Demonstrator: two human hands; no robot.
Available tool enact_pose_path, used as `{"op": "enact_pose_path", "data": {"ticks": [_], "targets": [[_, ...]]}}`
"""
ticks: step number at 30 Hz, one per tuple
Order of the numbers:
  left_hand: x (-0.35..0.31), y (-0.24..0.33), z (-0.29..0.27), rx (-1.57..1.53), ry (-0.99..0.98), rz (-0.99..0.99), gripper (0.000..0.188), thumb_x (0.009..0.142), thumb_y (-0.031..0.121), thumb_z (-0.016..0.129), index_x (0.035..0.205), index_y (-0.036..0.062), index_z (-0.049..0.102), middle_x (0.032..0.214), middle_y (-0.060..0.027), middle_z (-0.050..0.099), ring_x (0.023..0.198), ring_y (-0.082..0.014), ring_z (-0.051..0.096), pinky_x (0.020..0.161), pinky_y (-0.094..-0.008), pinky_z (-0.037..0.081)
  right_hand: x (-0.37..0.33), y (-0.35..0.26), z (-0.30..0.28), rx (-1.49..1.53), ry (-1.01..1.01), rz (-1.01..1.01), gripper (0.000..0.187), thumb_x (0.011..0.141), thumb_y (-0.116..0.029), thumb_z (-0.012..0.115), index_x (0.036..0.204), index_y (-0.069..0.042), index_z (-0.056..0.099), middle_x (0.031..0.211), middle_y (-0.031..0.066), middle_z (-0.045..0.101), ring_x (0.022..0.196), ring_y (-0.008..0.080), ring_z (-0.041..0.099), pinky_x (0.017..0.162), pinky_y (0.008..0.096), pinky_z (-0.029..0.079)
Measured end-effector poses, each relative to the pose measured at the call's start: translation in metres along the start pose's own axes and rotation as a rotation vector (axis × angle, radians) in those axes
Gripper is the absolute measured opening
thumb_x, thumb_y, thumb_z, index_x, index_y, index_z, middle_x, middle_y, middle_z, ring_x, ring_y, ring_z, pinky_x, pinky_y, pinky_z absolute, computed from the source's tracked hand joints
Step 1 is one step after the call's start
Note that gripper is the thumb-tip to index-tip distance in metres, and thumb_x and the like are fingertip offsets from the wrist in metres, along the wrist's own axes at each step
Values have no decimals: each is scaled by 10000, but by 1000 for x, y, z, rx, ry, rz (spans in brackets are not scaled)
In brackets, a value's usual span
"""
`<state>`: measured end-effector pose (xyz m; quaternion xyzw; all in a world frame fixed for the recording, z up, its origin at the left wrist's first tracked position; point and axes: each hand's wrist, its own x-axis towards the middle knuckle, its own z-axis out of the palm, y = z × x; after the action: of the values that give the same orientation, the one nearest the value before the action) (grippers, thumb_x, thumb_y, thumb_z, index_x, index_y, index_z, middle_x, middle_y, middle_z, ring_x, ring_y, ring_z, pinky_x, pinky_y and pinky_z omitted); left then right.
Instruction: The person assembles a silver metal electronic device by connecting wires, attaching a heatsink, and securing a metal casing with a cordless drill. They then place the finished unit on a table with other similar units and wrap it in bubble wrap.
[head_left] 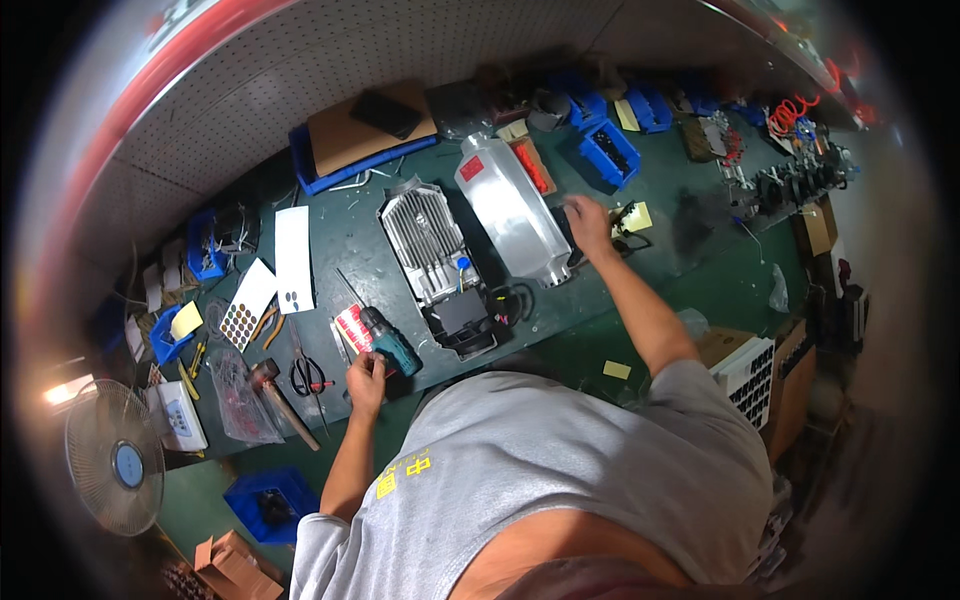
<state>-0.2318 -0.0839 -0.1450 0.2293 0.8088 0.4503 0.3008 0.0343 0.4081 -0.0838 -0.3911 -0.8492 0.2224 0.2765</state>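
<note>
My left hand (367, 380) is at the bench's front edge, fingers closed, beside a teal and black cordless drill (393, 342). Whether anything small is in its fingers is hidden. My right hand (588, 222) is curled closed just right of a smooth silver metal housing (510, 215) with a red label; what it holds, if anything, cannot be made out. Left of that housing lies a finned metal unit (425, 240) with a blue round cap and a black block (462, 316) at its near end. Black cables (515, 302) lie between the two units.
Scissors (304, 372), a hammer (280, 395), pliers (268, 325) and white sheets (293, 260) lie on the left. A fan (120, 460) stands at far left. Blue bins (606, 155) line the back, one beside an orange-filled box (533, 168). Assembled parts (800, 185) stand at far right.
</note>
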Motion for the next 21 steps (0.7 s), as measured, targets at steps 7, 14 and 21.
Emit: {"op": "enact_pose_path", "data": {"ticks": [7,14,21], "targets": [[-50,25,11,44,124,-132,144,951,86,660,890,-42,633,713,-13,596,657,-66,510,599,-267,444,121,7,51,-592,-503,-363,340,906,-78,558,1225,-100,675,1397,80,590,1291,298,491,983,478,411],[-75,35,41,37,197,-199,110,945,75,656,903,-24,640,726,-12,597,659,-72,520,610,-264,444,137,13,76,-663,-642,-313,303,971,-129,458,1205,-97,648,1384,136,569,1305,323,485,994,534,394],[-78,41,55,45,244,-220,169,924,121,683,858,-26,632,651,-43,571,604,-86,495,586,-292,452,136,28,71,-560,-532,-437,265,911,-88,572,1153,-87,680,1262,139,624,1196,325,559,1005,502,413]]}}
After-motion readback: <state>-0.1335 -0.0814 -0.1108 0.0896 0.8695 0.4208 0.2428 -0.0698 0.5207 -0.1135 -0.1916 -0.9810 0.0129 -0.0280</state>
